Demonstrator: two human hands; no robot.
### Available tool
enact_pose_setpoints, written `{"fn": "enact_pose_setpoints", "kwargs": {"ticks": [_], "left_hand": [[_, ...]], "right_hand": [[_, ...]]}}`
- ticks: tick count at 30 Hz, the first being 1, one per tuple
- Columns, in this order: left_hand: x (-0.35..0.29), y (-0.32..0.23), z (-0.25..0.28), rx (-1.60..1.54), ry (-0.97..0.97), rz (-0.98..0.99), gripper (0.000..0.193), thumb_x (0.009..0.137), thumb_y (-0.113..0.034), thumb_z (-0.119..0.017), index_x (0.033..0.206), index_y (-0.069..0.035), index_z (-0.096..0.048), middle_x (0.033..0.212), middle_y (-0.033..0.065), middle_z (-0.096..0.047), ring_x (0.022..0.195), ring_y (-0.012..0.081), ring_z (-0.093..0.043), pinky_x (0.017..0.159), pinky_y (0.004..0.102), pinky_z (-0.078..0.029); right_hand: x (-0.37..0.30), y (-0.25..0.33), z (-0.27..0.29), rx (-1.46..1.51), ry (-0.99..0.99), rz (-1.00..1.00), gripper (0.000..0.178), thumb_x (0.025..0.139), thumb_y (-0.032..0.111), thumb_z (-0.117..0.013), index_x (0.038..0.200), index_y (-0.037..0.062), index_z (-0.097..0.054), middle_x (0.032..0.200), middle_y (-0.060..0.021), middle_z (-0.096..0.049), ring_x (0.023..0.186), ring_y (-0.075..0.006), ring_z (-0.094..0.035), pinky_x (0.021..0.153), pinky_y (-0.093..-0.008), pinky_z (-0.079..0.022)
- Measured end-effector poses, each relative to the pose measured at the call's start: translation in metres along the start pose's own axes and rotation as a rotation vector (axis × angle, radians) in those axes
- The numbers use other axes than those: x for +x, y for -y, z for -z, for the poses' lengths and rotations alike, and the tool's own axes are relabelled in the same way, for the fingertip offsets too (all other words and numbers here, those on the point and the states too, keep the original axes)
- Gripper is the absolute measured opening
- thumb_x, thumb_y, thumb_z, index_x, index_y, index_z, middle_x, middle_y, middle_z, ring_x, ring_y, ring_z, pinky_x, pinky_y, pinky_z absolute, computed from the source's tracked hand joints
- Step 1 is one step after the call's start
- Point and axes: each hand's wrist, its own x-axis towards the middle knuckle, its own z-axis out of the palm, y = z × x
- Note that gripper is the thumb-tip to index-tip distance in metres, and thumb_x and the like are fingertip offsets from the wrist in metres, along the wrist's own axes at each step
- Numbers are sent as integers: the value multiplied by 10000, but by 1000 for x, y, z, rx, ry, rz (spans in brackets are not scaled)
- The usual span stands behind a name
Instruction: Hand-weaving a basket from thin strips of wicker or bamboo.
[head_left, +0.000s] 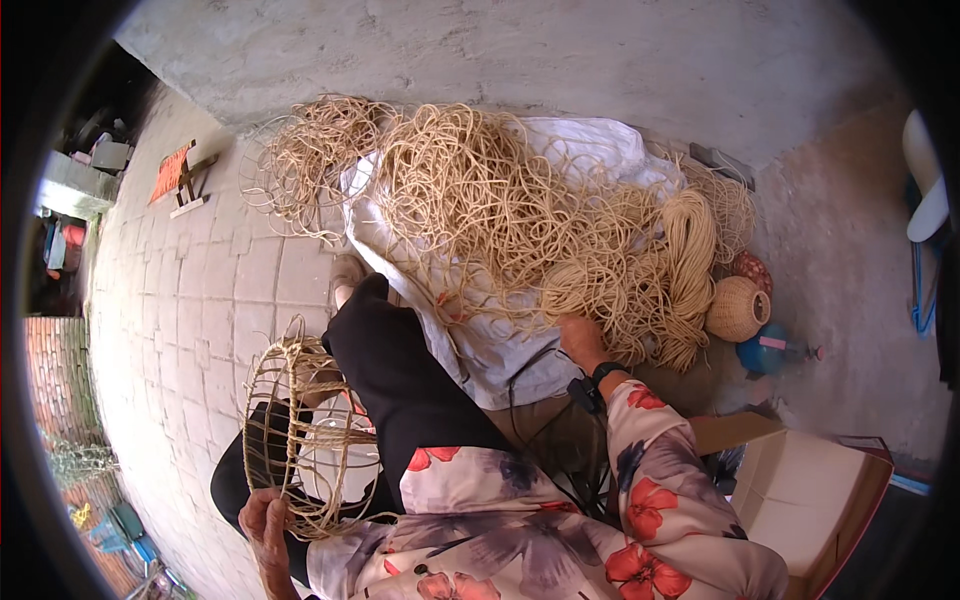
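Observation:
My left hand (265, 520) grips the rim of an openwork basket frame (292, 430) made of twisted straw-coloured cord. The frame rests on its side against my left leg, and loose cord ends stick out from its lower edge. My right hand (582, 340), with a dark band at the wrist, reaches to the near edge of a large heap of straw-coloured cord (470, 190). Its fingers are curled at the strands, and their tips are hidden. A bundled hank of the same cord (690, 250) lies right of that hand.
Under the heap spreads a white cloth (590, 140) by a concrete wall. A small round woven basket (738, 308) and a blue rounded object (765, 350) sit at the right. Nearer me stands an open cardboard box (810, 490). A small orange folding stool (175, 178) is far left.

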Motion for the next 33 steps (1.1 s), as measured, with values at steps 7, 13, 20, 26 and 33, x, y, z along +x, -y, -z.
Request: {"fn": "enact_pose_setpoints", "kwargs": {"ticks": [7,13,20,26,33], "left_hand": [[-2,-2,2,16,2,6,264,910,-265,-588,817,-18,-578,593,-9,-507,523,52,-426,487,208,-317],[-3,1,1,-69,0,15,239,913,-243,-581,822,-23,-584,595,-15,-514,537,45,-429,500,200,-315],[1,2,7,-27,44,-71,219,915,-223,-578,825,-24,-589,593,-16,-508,539,45,-422,502,201,-302],[0,6,10,-84,82,-136,206,914,-200,-573,823,-15,-586,588,-20,-492,544,54,-417,507,215,-310],[-11,5,9,-111,52,-154,165,900,-143,-579,832,5,-607,609,-29,-518,553,43,-432,503,202,-327]], "right_hand": [[13,8,-19,-347,65,48,111,761,71,-581,848,59,-649,795,-168,-670,784,-327,-669,634,-415,-525],[10,-7,-12,-308,54,118,78,714,78,-621,738,27,-674,777,-203,-657,772,-359,-659,625,-410,-523],[12,59,97,-186,186,357,175,694,175,-628,665,5,-656,757,-191,-656,705,-346,-647,634,-430,-518],[14,150,292,718,364,381,206,871,294,-604,821,95,-626,617,27,-571,516,-62,-532,477,-198,-429],[-6,199,373,1146,111,536,147,905,239,-583,883,99,-624,587,105,-405,477,2,-301,415,-180,-265]]}}
